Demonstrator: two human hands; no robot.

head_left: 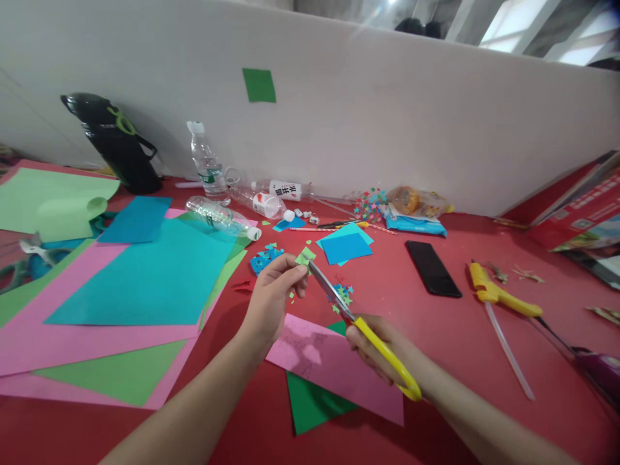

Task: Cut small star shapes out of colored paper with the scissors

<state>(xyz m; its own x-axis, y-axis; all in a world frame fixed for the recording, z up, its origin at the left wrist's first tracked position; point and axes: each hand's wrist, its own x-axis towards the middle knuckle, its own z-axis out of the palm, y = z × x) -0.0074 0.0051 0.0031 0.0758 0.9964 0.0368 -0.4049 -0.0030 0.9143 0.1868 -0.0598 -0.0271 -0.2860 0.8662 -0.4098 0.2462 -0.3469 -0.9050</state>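
My left hand (272,298) pinches a small light-green paper piece (305,257) above the red table (436,336). My right hand (375,349) grips yellow-handled scissors (361,326), whose blades reach up to the paper piece. Tiny green and blue paper scraps (341,294) lie under the blades. A pink sheet (334,365) on a dark green sheet (312,403) lies below both hands.
Large teal, pink and green paper sheets (145,278) cover the left. Plastic bottles (217,216) and a black flask (113,139) stand by the white wall. A black phone (433,268), a yellow glue gun (501,294), blue paper squares (345,247) and snack bags (411,210) lie right.
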